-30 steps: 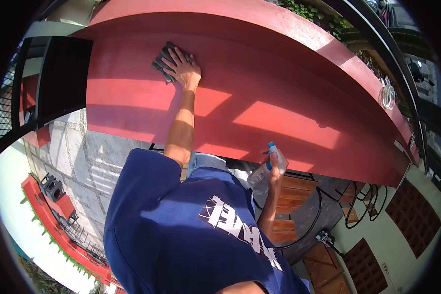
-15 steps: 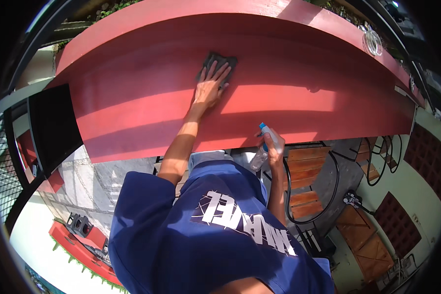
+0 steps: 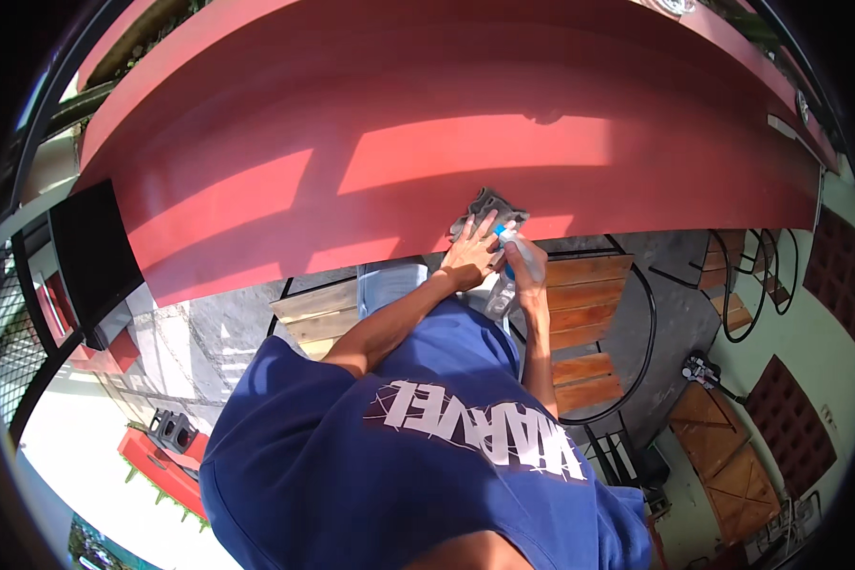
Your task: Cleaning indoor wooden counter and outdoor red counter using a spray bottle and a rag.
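My left hand [image 3: 469,255] lies with its fingers stretched out and spread on a dark grey cloth [image 3: 487,201]. That cloth is crumpled near the front edge of a long red counter [image 3: 285,152]. Right beside it, my right hand [image 3: 530,265] is closed round a clear spray bottle [image 3: 502,298] with a blue and white spray head, held just off the counter's front edge. The two hands nearly touch, and the bottle's head overlaps the fingers of my left hand.
Past the counter's front edge stand wooden slatted chairs [image 3: 579,309] with black metal frames. A black flat panel [image 3: 95,252] is at the counter's left end. A coiled clear item [image 3: 673,8] rests on the raised back ledge. Wooden boards [image 3: 727,456] lean at the lower right.
My left hand and the cloth have come from the middle of the counter back toward me and to the right. My right hand still grips the spray bottle, and my view has shifted.
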A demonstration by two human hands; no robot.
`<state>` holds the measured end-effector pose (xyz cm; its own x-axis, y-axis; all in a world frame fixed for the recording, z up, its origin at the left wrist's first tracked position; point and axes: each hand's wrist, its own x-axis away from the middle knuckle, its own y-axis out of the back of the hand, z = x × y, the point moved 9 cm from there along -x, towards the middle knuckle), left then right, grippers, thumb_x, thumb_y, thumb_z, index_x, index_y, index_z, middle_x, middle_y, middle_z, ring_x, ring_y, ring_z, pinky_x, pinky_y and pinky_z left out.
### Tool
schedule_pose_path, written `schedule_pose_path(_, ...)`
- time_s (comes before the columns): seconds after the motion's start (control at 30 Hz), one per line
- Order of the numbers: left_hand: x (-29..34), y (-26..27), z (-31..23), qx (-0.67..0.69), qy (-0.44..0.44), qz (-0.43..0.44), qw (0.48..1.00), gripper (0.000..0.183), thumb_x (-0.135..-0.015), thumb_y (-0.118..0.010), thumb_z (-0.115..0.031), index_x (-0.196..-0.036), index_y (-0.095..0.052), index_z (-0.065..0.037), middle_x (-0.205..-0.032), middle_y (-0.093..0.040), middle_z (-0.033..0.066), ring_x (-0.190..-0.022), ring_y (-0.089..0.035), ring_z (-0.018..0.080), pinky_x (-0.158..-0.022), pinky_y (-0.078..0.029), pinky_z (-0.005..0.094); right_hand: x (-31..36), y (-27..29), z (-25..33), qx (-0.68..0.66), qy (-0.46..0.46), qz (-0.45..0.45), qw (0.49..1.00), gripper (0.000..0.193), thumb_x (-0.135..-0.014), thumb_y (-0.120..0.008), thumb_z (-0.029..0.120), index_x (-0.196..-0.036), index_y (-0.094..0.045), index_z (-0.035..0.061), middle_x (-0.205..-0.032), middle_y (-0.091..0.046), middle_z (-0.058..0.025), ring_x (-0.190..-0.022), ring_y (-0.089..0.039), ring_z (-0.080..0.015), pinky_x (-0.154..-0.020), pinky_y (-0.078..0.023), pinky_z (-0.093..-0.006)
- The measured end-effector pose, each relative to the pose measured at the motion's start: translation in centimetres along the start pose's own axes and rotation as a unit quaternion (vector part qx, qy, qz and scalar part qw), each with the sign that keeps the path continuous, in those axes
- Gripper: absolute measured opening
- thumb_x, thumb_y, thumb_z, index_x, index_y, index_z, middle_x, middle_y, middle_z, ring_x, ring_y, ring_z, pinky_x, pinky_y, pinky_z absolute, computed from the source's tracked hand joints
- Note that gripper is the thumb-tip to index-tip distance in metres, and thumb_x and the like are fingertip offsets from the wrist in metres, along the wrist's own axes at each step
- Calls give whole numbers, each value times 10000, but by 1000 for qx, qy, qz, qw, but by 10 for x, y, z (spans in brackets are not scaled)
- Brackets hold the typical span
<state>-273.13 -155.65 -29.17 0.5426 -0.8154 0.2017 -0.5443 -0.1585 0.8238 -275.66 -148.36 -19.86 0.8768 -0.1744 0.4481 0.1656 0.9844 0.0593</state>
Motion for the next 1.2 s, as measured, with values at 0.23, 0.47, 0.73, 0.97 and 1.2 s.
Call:
schedule_pose_path(0.23, -82, 114, 139, -111, 22, -83, 990, 547, -976, -449, -306, -1502, -308, -257, -1573, -254, -43, -1472, -155, 256, -1167, -159, 527, 32, 141, -18, 32, -30, -94, 995, 406, -944, -517, 374, -915, -655, -6, -719, -615, -53, -573, -546, -109, -541, -402, -267)
schedule_pose_path(0.47, -130, 121, 156, -117, 252, -301, 912, 632, -950, -459, -404, -1509, -289, -163, -1589, -198, 74, -1452, -86, 424, -1116, -116, 653, 46, 193, -29, 21, 5, -121, 992, 350, -935, -549, 329, -867, -666, 7, -668, -601, -39, -544, -548, -110, -512, -397, -261)
schedule_pose_path(0.73, -70, -77, -60, 199, 86, 274, 937, 608, -953, -499, -342, -1491, -304, -137, -1488, -377, 116, -1372, -368, 313, -1113, -338, 430, 53, 197, -23, -14, -16, -179, 984, 494, -964, -473, 429, -929, -654, -29, -785, -662, -86, -585, -579, -124, -559, -441, -270)
schedule_pose_path(0.97, -51, -19, -2, 493, 140, 307, 802, 577, -1024, -353, -488, -1330, -551, -40, -1184, -645, 118, -1072, -569, 160, -956, -430, 322, 72, 188, -41, -94, 3, -233, 968, 395, -965, -524, 335, -944, -653, -37, -817, -678, -99, -602, -588, -126, -585, -453, -260)
schedule_pose_path(1.2, -50, 143, 188, 495, 228, -336, 769, 679, -991, -415, -548, -1288, -503, 57, -1080, -636, 94, -956, -572, 132, -855, -472, 306, 69, 155, -25, -105, 6, -242, 965, 394, -961, -532, 337, -927, -659, -35, -818, -675, -102, -592, -580, -122, -576, -446, -252)
